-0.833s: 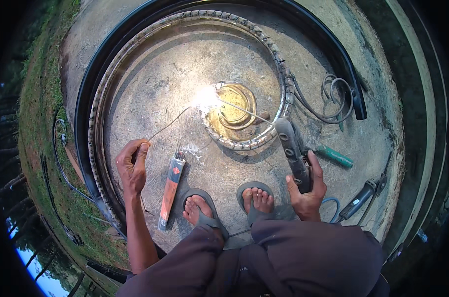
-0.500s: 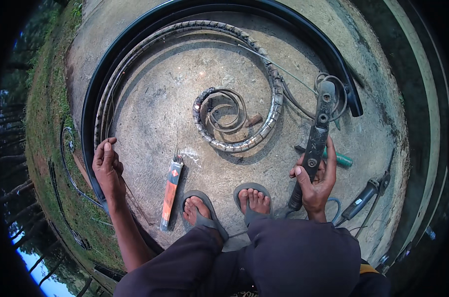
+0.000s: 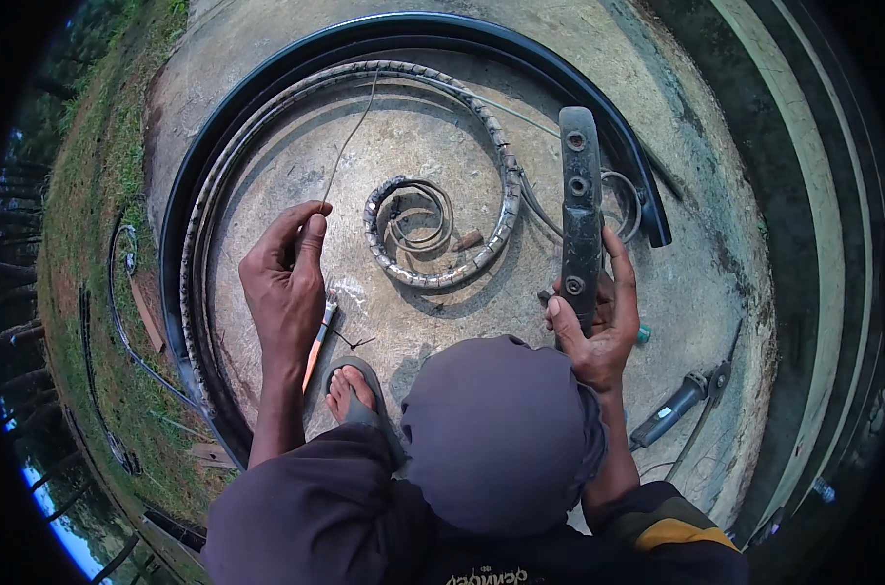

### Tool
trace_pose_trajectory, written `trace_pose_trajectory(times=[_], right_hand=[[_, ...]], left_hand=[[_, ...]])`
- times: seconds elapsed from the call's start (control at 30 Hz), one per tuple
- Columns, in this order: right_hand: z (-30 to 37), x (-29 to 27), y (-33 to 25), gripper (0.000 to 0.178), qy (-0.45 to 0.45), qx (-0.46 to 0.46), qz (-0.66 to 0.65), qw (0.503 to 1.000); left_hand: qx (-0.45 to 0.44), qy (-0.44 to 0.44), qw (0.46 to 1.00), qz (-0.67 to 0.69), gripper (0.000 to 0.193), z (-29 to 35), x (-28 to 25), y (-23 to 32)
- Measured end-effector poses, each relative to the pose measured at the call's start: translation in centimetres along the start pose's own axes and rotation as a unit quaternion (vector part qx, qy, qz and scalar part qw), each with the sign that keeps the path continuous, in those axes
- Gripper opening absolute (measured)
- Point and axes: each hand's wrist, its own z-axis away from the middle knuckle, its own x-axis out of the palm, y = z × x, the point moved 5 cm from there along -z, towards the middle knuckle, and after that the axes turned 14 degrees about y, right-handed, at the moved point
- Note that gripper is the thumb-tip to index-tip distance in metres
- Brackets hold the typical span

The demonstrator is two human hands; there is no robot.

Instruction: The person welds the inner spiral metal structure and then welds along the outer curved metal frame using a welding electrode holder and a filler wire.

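My left hand (image 3: 288, 273) is closed in a pinch on a thin, slightly bent wire (image 3: 346, 146) that points up over the ground. My right hand (image 3: 600, 336) is wrapped round a black welding electrode holder (image 3: 581, 219) with several screws along its face. A thin rod (image 3: 491, 104) extends up and left from near the holder's head. Between and beyond my hands lies a spiral of segmented metal strip (image 3: 508, 190), curled into a small coil at its inner end. A long black curved bar (image 3: 432, 29) surrounds the spiral.
An orange and grey packet (image 3: 317, 343) of rods lies partly behind my left wrist. To the right is an angle grinder (image 3: 671, 409) with its cord. A brown stub (image 3: 469, 240) sits by the small coil. Grass (image 3: 91, 234) borders the concrete at left.
My left hand has moved right and away from the curved bar, holding the wire up. The electrode holder has shifted left and stands more upright. My right knee now covers my right foot.
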Motion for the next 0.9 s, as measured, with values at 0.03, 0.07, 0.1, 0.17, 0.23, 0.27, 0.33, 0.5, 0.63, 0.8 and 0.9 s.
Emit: trace_pose_trajectory(times=[0.03,0.07,0.1,0.17,0.23,0.27,0.33,0.5,0.63,0.8,0.9], right_hand=[[-0.9,-0.6,-0.8,0.081,0.001,-0.041,0.016,0.999],[-1.1,-1.0,-1.8,0.081,0.003,-0.073,0.022,0.997],[-1.8,-0.8,-2.2,0.081,0.027,-0.117,0.029,0.992],[-2.8,-0.7,-2.6,0.080,0.022,-0.189,0.069,0.979],[-3.8,-0.1,-2.7,0.081,0.021,-0.269,0.132,0.954],[-4.1,0.1,-2.8,0.081,0.028,-0.266,0.131,0.955],[-4.4,1.2,-2.6,0.080,0.017,-0.294,0.188,0.937],[-5.1,1.9,-1.0,0.069,0.016,-0.327,0.251,0.911],[-5.7,3.1,0.9,0.069,0.008,-0.346,0.292,0.892],[-5.8,5.8,2.7,0.067,0.028,-0.353,0.317,0.880],[-6.0,6.6,2.9,0.068,0.025,-0.342,0.329,0.880]], left_hand=[[0.036,-0.007,0.999,0.002,0.019,0.4,1.0,1.7],[0.026,-0.009,1.000,0.001,0.019,0.2,0.5,2.8],[0.060,-0.020,0.997,-0.033,0.019,-1.0,0.5,3.7],[0.082,-0.033,0.993,-0.079,0.020,-3.1,0.3,3.4],[0.107,-0.019,0.991,-0.083,0.020,-4.7,0.5,1.4],[0.111,-0.024,0.989,-0.097,0.020,-5.1,0.3,0.5],[0.104,-0.046,0.987,-0.112,0.020,-6.0,0.6,-1.5],[0.048,-0.117,0.986,-0.106,0.021,-8.1,4.4,-6.5],[0.051,-0.163,0.980,-0.102,0.017,-9.8,7.6,-7.7],[0.014,-0.192,0.977,-0.092,0.016,-12.4,9.4,-9.6],[0.000,-0.192,0.979,-0.076,0.016,-13.3,10.2,-10.2]])
